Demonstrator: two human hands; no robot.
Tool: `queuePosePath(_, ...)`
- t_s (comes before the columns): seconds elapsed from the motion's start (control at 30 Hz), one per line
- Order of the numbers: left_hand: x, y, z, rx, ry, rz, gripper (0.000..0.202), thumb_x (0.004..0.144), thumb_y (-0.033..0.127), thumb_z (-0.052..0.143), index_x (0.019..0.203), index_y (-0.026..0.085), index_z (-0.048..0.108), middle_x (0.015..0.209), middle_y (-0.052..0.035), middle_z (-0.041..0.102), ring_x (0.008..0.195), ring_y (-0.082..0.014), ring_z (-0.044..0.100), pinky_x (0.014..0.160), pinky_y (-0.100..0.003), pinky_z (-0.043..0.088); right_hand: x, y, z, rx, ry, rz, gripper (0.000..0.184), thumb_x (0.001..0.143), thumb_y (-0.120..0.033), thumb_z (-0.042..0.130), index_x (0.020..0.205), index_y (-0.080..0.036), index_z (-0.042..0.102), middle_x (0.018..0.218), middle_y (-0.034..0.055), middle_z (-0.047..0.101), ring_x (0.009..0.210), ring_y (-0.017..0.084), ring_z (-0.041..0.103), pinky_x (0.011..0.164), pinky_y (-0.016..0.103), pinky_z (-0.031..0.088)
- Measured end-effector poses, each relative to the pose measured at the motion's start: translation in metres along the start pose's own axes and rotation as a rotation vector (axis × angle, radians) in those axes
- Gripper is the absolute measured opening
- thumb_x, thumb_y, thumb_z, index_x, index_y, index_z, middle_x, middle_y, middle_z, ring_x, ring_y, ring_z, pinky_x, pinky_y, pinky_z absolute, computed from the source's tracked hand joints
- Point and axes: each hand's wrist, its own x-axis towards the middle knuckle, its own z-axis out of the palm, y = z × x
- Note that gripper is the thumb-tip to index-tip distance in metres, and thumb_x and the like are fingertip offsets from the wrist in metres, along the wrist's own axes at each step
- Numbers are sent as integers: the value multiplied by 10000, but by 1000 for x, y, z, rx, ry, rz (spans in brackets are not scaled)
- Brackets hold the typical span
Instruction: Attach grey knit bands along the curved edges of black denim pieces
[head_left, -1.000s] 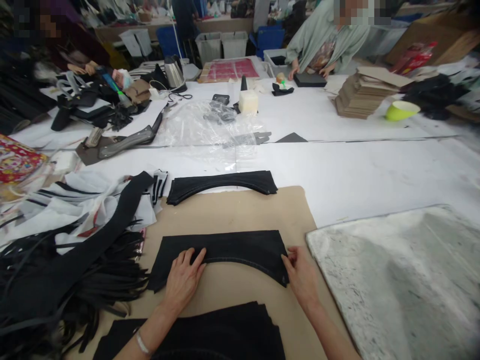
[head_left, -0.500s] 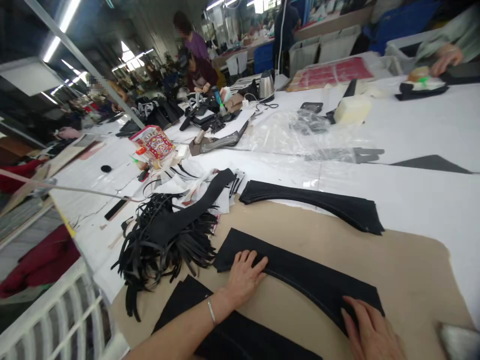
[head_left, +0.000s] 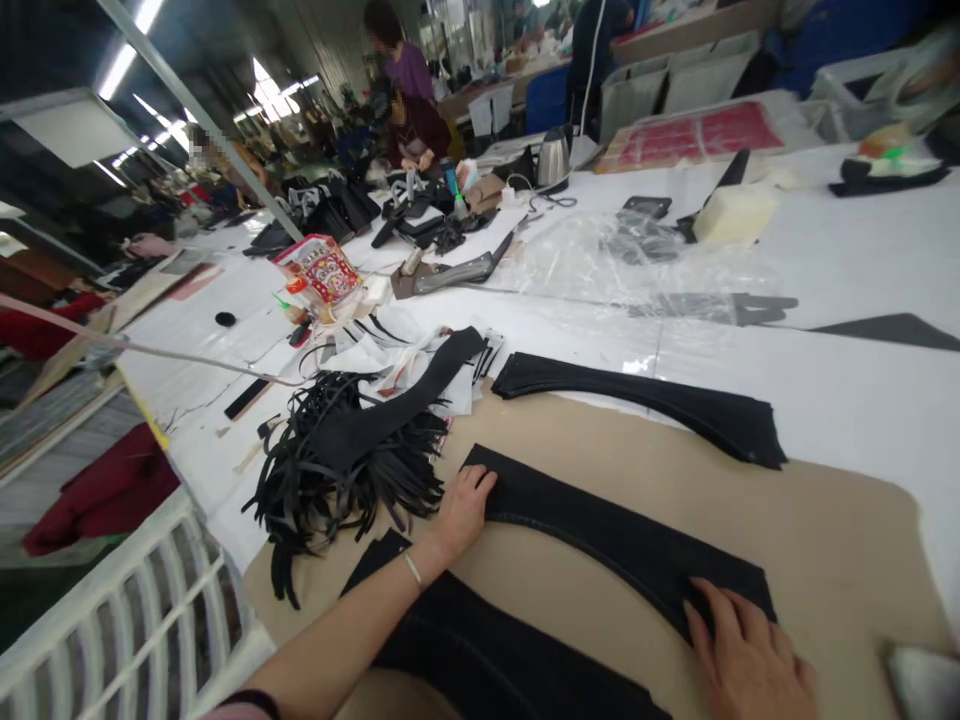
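Note:
A long curved piece of black material (head_left: 600, 525), which looks like leather or fabric, lies across the tan board. My left hand (head_left: 461, 508) is at its left end, fingers close together and gripping the end edge. At the right end, my right hand (head_left: 742, 645) has thumb and fingers closed around the lower edge. Beyond it lies a stack of similar black curved pieces (head_left: 637, 390). More black pieces (head_left: 495, 650) are nearer me, partly hidden under my left forearm.
The tan board (head_left: 847, 560) rests on a white-covered table. A heap of black strips (head_left: 345, 470) sits at the left beside white scraps. Farther back are a red patterned box (head_left: 326, 270), clear plastic sheeting (head_left: 570, 255) and a kettle (head_left: 553, 160). Other people work beyond.
My left hand has slid left along the black piece to its end, and its fingers have drawn together. My right hand stays at the right end. The view has shifted slightly.

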Motion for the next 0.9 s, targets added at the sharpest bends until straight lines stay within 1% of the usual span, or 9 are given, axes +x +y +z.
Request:
queuePosePath(0.1,0,-3,-3,-48,-50,-11,371,906,45,359,1205,158,547,1180,-124,524,1117,-241,469,977,-430,416,2,-4,-12,-7,-46,3,490,942,-453,208,1176,-195,552,1094,124,595,950,319,537,765,483,417)
queuePosePath(0.2,-15,2,-8,-103,-97,-28,338,943,95,329,1207,149,532,1154,-126,523,1099,-232,474,973,-420,410,-5,-15,-20,43,-28,19,478,947,-452,234,1200,-179,535,1126,144,571,1018,328,518,801,482,411)
queuePosePath(0.27,-38,11,-16,-146,-154,2,292,950,134,365,1176,162,547,1107,-105,546,1060,-217,494,946,-386,428,-20,-35,-26,149,-78,-66,437,949,-439,280,1178,-180,547,1117,142,567,1021,313,522,818,459,419)
queuePosePath(0.37,-84,29,-29,-217,-280,101,190,928,192,478,1078,200,595,1001,-50,586,972,-181,535,867,-306,460,-52,-81,-31,419,-324,-300,320,957,-383,351,1122,-212,565,1092,104,573,993,238,543,854,380,438)
queuePosePath(0.43,-113,38,-35,-246,-347,155,173,909,245,539,1066,216,603,982,-36,598,954,-180,547,850,-302,460,-73,-110,-31,483,-468,-390,303,956,-338,379,1192,-228,533,1129,91,569,1004,228,537,871,382,435)
queuePosePath(0.57,-148,42,-34,-219,-473,120,268,895,270,570,1160,233,564,1082,-53,584,1014,-207,530,893,-358,428,-92,-140,-26,434,-564,-399,346,906,-295,478,1241,-217,511,1178,112,560,1036,292,509,863,477,415)
queuePosePath(0.77,-149,35,-31,-206,-547,53,209,865,240,622,1074,245,607,1069,-26,595,1016,-194,524,905,-355,427,-82,-142,-27,486,-668,-403,251,895,-226,496,1135,-243,565,1092,72,586,1008,253,544,851,452,439)
queuePosePath(0.87,-136,54,-42,-209,-549,67,181,848,252,649,1028,245,636,1056,-21,614,1002,-191,558,904,-368,460,-67,-137,-55,453,-649,-394,191,886,-259,557,1068,-218,596,1034,51,609,974,228,573,830,441,478)
queuePosePath(0.9,-128,63,-46,-187,-560,-48,188,886,285,604,1067,241,621,1116,-24,602,1028,-181,559,924,-372,464,-60,-133,-68,426,-619,-389,196,888,-291,569,1054,-191,601,1027,53,613,944,214,586,810,428,497)
